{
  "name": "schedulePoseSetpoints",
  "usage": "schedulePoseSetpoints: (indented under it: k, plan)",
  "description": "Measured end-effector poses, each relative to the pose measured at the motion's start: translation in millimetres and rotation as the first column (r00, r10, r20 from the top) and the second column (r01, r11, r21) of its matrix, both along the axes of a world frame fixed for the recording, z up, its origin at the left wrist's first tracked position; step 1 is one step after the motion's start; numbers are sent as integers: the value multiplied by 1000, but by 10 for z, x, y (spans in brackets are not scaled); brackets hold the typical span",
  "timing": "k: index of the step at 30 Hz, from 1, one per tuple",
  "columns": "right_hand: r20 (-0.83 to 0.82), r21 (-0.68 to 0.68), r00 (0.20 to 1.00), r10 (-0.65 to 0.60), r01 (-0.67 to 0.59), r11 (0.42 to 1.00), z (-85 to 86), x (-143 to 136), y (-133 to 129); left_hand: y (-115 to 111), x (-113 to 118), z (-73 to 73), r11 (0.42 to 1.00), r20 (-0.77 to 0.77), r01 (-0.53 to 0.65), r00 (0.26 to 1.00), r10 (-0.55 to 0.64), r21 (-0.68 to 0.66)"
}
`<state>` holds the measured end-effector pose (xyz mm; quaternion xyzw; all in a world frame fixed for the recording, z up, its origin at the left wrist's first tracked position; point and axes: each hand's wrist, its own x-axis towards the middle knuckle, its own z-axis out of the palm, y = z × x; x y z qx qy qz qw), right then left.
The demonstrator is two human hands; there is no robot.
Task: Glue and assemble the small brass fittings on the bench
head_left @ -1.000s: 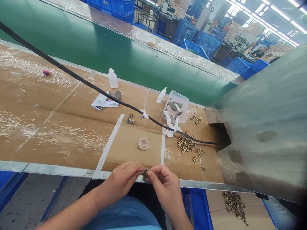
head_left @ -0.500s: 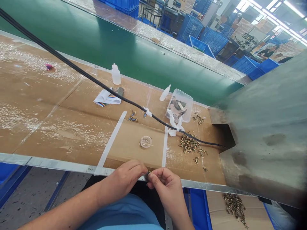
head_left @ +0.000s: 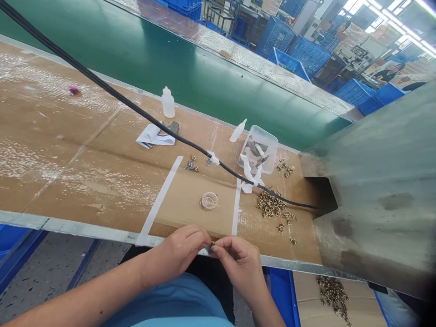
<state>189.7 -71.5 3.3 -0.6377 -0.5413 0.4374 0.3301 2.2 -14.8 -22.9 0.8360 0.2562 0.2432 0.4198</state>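
Observation:
At the bench's front edge my left hand (head_left: 185,247) and my right hand (head_left: 238,261) meet, fingertips pinched together. Between them is a small dark and brass-coloured metal part (head_left: 213,244), mostly hidden by the fingers. Just beyond lies a brown card sheet, taped at both sides, bearing a small round clear cup (head_left: 209,200) with a thin stick in it. To the right is a heap of similar small brass and dark parts (head_left: 270,203), with several loose ones near it. A few blue and brass parts (head_left: 191,164) lie past the card's far left corner.
A black cable (head_left: 136,107) crosses above the bench. Farther back stand a white squeeze bottle (head_left: 168,103), a lying dropper bottle (head_left: 238,131), a folded white cloth (head_left: 156,136) and a clear plastic tub (head_left: 269,136). A metal panel (head_left: 381,181) rises at right; a green conveyor (head_left: 204,68) runs behind.
The whole view has shifted slightly, with bench items appearing a little farther right. Both hands stay pinched together at the bench edge with the small part between them.

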Motion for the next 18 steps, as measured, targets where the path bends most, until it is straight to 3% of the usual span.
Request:
schedulePoseSetpoints:
  k: [9,18]
  plan:
    - [-49,7,996,-78,78,997,-32,-37,-9,22,66,48,977,47,-211,976,211,-6]
    - [-11,13,999,-33,33,999,-14,4,-42,-2,-2,2,999,19,-53,998,53,-7]
